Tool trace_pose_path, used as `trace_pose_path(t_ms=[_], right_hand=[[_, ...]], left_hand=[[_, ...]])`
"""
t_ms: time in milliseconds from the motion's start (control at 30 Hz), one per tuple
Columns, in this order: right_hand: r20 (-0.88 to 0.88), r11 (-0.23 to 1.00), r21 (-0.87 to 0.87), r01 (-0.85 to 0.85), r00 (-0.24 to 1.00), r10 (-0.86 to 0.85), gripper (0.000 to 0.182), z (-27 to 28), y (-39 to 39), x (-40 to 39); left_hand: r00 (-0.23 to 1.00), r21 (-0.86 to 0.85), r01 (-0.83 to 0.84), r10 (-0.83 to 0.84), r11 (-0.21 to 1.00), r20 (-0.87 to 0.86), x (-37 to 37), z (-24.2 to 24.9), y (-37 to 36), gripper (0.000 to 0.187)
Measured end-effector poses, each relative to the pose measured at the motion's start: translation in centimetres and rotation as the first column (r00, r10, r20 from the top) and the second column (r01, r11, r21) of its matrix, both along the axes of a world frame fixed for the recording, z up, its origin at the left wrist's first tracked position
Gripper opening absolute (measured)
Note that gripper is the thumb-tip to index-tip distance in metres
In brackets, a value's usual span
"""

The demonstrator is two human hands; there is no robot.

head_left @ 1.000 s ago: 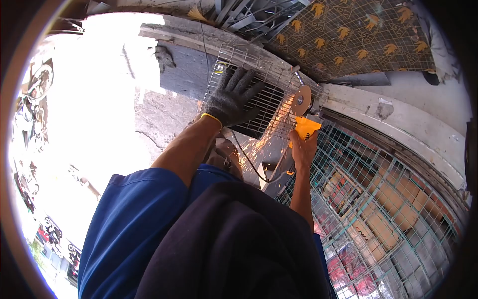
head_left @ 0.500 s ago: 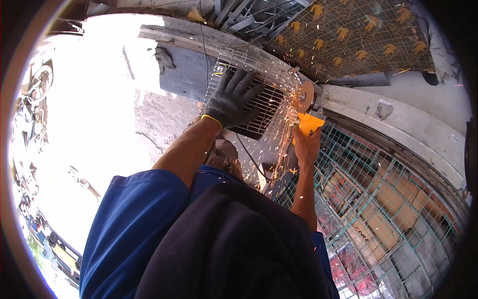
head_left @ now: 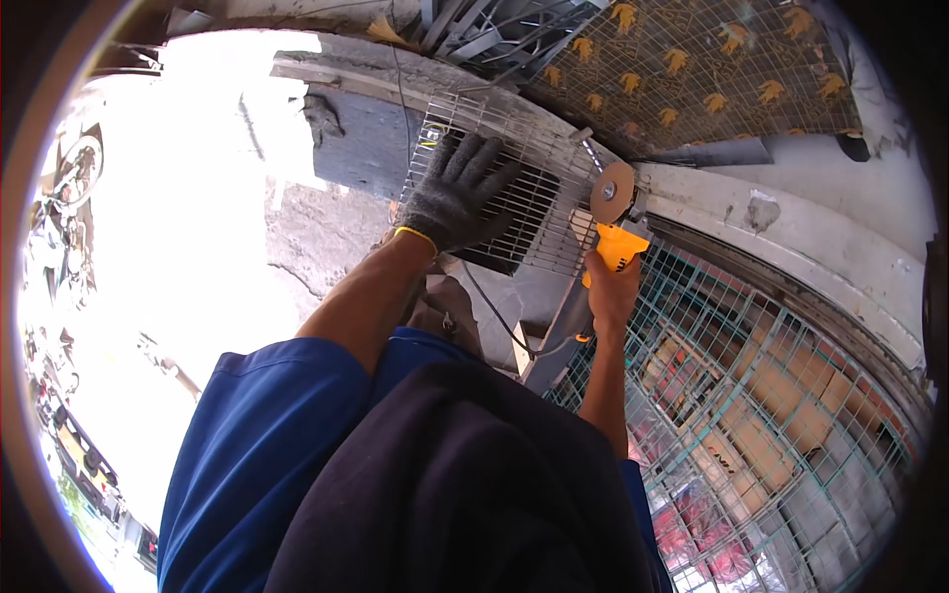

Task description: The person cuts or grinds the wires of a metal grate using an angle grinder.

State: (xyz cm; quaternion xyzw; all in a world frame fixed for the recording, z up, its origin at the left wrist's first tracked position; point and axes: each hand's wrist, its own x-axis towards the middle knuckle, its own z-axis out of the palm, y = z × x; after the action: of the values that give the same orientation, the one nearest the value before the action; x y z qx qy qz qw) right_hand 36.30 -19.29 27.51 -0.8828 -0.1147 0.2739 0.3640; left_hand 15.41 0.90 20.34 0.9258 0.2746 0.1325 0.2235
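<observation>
My left hand (head_left: 460, 193), in a dark grey work glove with a yellow cuff, lies spread on a wire mesh panel (head_left: 539, 212). Bare and wrapped round the yellow body of an angle grinder (head_left: 619, 242) is my right hand (head_left: 613, 287). The grinder's brown disc (head_left: 612, 193) stands at the mesh's right edge, with no sparks coming from it. A dark square plate (head_left: 509, 259) shows beneath the wires. From the grinder's rear, a power cord (head_left: 509, 321) loops left below the mesh.
A green wire grid (head_left: 732, 385) with cardboard boxes (head_left: 781, 405) behind it fills the lower right. Metal scraps (head_left: 484, 35) lie at the top, beside a brown patterned sheet (head_left: 682, 79). A dark glove (head_left: 323, 119) lies on the floor at upper left.
The shower of orange sparks at the disc has stopped. The grinder has shifted slightly to the right, off the mesh edge. My left hand stays spread on the panel.
</observation>
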Motion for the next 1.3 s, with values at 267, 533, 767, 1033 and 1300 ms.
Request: trace_pose_path(t_ms=[267,533,767,1033,1300], right_hand=[[-0.013,1.0,0.003,-0.007,1.0,0.007,0.044,-0.5,0.3,-0.7],[-0.02,0.999,0.04,-0.034,0.999,0.035,0.047,-0.3,0.4,-1.0],[-0.102,1.0,0.026,-0.014,0.995,0.016,0.051,-0.8,0.2,-0.9],[-0.014,0.999,-0.007,-0.046,0.999,0.046,0.051,-1.2,0.0,-0.9],[-0.009,0.998,-0.061,-0.024,1.0,0.023,0.051,-1.7,-0.3,-1.1]], left_hand=[[1.0,-0.01,0.005,-0.005,1.0,-0.01,-0.1,0.1,0.0,0.08],[1.0,-0.011,-0.003,0.003,1.0,-0.027,-0.1,-0.1,0.0,0.084],[1.0,0.037,0.015,-0.015,0.999,0.015,-0.1,-0.1,0.1,0.081],[1.0,-0.013,0.001,-0.001,1.0,-0.006,-0.1,-0.3,0.1,0.082],[1.0,-0.015,-0.009,0.009,1.0,0.003,0.0,-0.2,0.0,0.081]])
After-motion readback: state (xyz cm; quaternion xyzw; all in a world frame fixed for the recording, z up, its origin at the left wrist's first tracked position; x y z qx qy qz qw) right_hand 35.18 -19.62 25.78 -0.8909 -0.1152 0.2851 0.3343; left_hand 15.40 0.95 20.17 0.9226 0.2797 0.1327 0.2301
